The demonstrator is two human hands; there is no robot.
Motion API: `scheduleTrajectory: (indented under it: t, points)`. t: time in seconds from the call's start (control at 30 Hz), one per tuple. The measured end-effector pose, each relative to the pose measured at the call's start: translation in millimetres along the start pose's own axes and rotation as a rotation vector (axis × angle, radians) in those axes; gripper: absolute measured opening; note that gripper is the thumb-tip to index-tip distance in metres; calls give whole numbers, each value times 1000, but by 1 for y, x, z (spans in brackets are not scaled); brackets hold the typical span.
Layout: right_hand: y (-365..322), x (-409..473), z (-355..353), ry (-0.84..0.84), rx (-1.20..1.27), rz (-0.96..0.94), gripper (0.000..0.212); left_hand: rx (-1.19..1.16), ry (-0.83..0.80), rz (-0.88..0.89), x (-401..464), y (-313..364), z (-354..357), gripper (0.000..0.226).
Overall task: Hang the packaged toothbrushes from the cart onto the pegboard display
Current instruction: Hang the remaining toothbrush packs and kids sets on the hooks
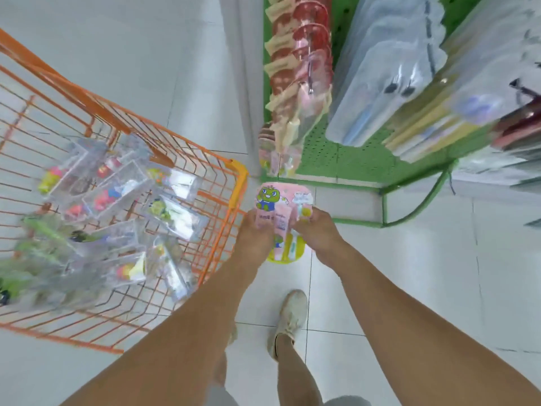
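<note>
Pink toothbrush pack point(281, 206) (green cartoon mascot), yellow bottom edge

Shop: cart point(117, 136); stocked pegboard point(336, 159)

— What is lost to blur?
— The packets in the cart point(123, 200) are smeared; no print can be read.
— And what is hidden?
— The pink pack point(278, 206) is partly covered by the fingers point(257, 221); the cart is cut off at the left edge.
</note>
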State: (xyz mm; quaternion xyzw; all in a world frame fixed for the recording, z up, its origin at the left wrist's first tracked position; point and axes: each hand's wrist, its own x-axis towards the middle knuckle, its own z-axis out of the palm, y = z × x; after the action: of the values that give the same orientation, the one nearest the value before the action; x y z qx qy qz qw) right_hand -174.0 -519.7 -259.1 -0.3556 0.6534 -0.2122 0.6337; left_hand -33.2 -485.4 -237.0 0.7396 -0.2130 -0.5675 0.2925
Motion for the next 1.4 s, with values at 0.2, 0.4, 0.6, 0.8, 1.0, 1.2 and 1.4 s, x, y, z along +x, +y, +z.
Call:
scheduleTrajectory:
  t: [0.2, 0.4, 0.6, 0.8, 1.0, 1.2, 1.4]
  points:
    - [23, 59, 8, 38, -20, -29, 19, -97, 72, 46, 25, 9, 18, 29]
    - [21, 82, 13, -14, -108, -120, 19, -107, 137, -17, 44, 10, 21, 30]
    - [14, 101, 16, 51, -135, -96, 14, -18, 65, -22, 57, 18, 19, 55]
    - [-23, 144, 19, 194, -224, -55, 31, 22, 50, -23, 58, 33, 18, 59]
    - [-32, 105, 15, 245, -263, 205, 77, -39, -7, 16, 17, 41, 9, 34]
    - [-69, -68, 33, 152, -26, -72, 15, -247, -191, 134, -85, 68, -51, 14]
    - [-126, -156, 138, -190, -327, -371, 12, -430, 213, 131, -137, 54, -200, 10]
